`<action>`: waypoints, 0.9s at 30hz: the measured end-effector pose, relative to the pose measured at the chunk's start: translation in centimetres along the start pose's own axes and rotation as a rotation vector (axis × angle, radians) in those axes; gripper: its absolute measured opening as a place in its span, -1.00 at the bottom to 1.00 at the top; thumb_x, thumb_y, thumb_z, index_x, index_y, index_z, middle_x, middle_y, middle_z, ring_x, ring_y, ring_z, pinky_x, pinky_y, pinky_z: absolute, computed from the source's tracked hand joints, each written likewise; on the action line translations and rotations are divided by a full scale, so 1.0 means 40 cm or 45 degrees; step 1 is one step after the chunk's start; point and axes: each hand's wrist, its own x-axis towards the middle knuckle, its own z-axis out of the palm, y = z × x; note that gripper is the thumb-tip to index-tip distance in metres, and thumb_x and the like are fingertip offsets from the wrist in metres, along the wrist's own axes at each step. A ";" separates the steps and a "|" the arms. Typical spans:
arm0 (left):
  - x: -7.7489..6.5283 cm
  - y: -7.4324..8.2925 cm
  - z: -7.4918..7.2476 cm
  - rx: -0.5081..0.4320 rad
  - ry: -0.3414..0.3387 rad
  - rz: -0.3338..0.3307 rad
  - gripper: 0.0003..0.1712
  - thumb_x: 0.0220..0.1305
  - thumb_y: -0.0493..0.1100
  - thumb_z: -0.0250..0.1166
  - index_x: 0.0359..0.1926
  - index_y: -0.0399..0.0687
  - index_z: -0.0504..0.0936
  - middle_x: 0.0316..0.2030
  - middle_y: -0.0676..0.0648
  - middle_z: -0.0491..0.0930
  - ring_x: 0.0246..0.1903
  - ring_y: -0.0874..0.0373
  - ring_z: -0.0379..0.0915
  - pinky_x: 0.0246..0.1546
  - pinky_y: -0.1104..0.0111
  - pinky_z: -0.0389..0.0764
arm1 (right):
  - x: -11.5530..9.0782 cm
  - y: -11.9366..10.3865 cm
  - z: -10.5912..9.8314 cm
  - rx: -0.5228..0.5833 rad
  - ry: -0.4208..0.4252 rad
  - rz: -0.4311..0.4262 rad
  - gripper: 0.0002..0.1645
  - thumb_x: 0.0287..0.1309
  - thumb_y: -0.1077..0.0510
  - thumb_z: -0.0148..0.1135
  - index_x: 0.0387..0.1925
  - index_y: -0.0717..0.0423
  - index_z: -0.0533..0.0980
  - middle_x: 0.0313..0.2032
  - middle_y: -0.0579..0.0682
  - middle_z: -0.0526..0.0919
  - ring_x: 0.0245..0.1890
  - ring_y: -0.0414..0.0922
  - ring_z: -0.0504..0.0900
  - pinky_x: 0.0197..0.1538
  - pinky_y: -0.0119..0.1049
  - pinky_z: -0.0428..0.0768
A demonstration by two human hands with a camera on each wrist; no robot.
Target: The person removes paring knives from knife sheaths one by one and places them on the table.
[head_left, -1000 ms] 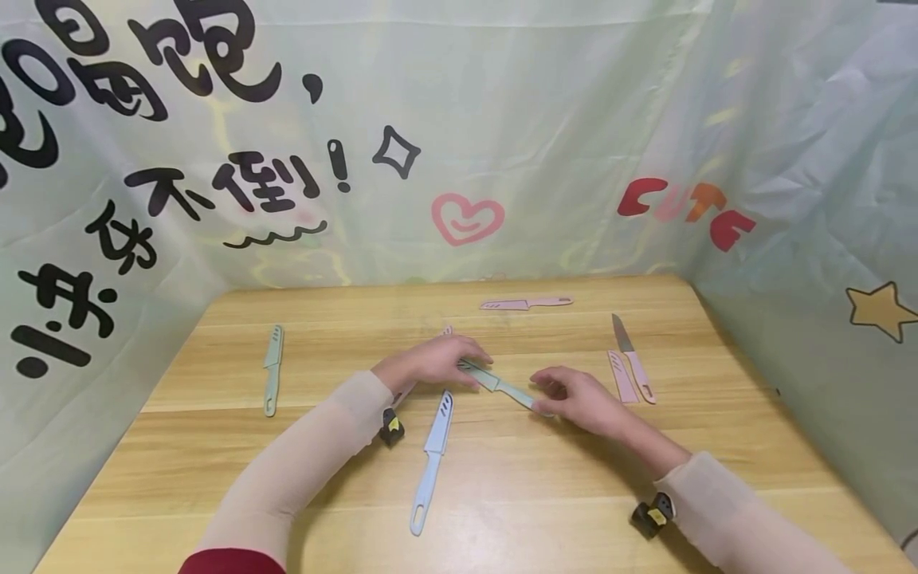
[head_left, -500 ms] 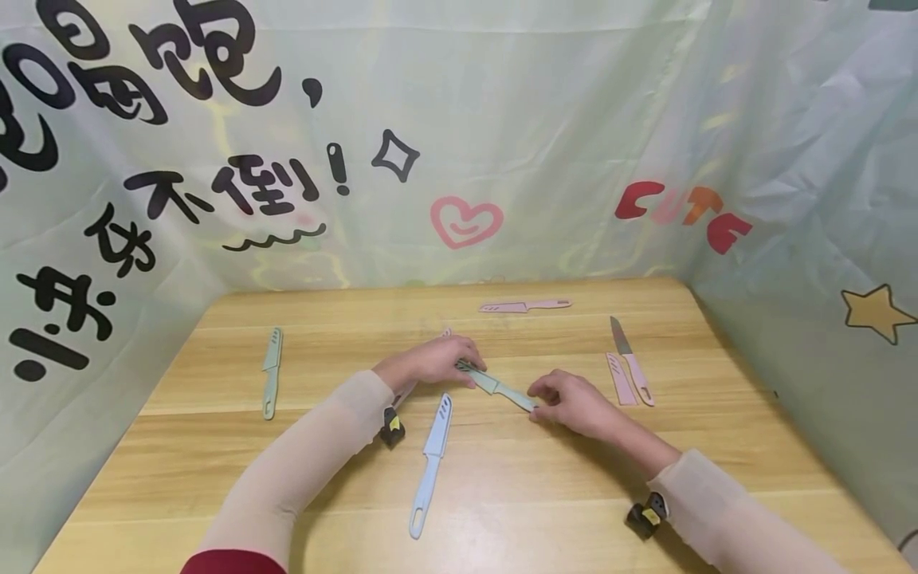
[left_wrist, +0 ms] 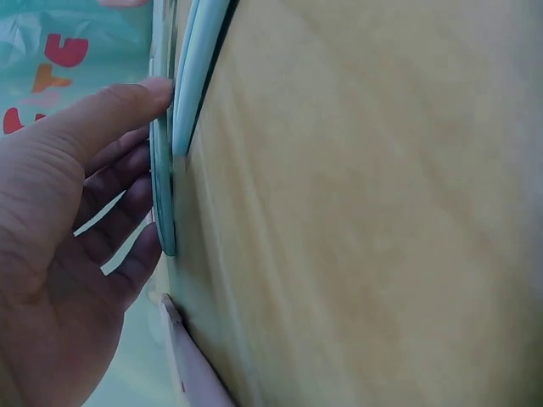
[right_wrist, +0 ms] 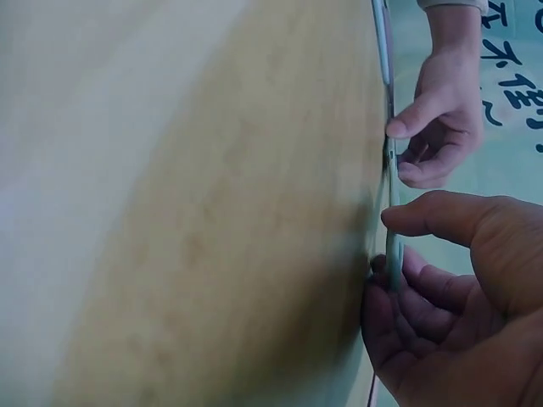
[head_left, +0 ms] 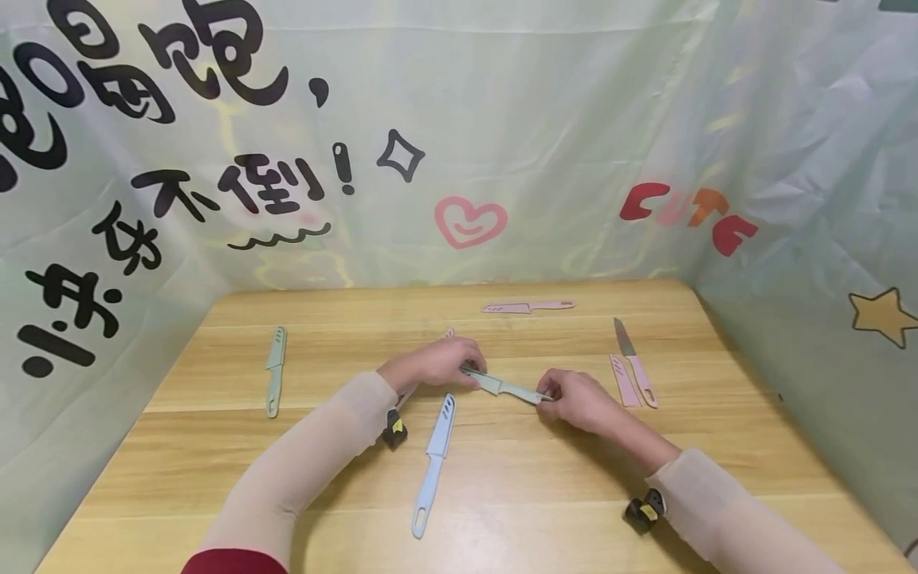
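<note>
"Where was the green knife point(head_left: 512, 391), and what had hold of it?"
"Between the hands, over the table point(head_left: 559, 494). The left hand point(head_left: 446, 361) pinched its sheath point(head_left: 486, 382); the right hand point(head_left: 578, 400) gripped the handle's end. Whether it touched the wood, I couldn't tell."
"What might have gone wrong?"
"Pulling outward could have slipped the sheath off and bared an edge beside the left hand. A loose pinch might have dropped that end towards the blue knife point(head_left: 433, 456)."
"Anything else?"
"A pink knife point(left_wrist: 197, 373) lay partly hidden under the left hand, easily dragged. The bare knife point(head_left: 635, 368) could have nicked a right hand swung wide."
</note>
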 end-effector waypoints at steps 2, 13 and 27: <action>-0.001 0.004 -0.002 0.008 0.006 -0.007 -0.65 0.24 0.00 0.39 -0.01 -0.05 0.68 -0.06 0.04 0.61 -0.05 0.22 0.49 0.11 0.42 0.52 | 0.000 0.001 -0.004 0.029 -0.002 0.009 -0.79 0.05 0.19 0.40 -0.25 0.08 0.55 -0.44 -0.12 0.58 -0.47 -0.16 0.48 -0.42 -0.33 0.53; -0.012 0.018 -0.022 0.066 0.109 -0.024 -0.62 0.25 0.00 0.38 0.02 -0.06 0.67 -0.03 0.04 0.58 -0.05 0.21 0.50 0.09 0.40 0.54 | 0.007 0.005 -0.040 0.203 -0.006 -0.048 -0.75 0.14 0.22 0.34 -0.13 0.18 0.56 -0.28 -0.01 0.62 -0.38 -0.13 0.58 -0.40 -0.33 0.64; -0.032 0.037 -0.037 0.110 0.182 0.027 -0.63 0.24 0.00 0.39 0.03 -0.03 0.67 -0.01 0.06 0.57 -0.04 0.23 0.51 0.11 0.40 0.54 | 0.015 0.012 -0.055 0.611 -0.178 -0.003 -0.59 0.36 0.06 0.19 0.05 0.30 0.55 -0.13 0.12 0.65 -0.18 0.00 0.63 -0.10 -0.18 0.73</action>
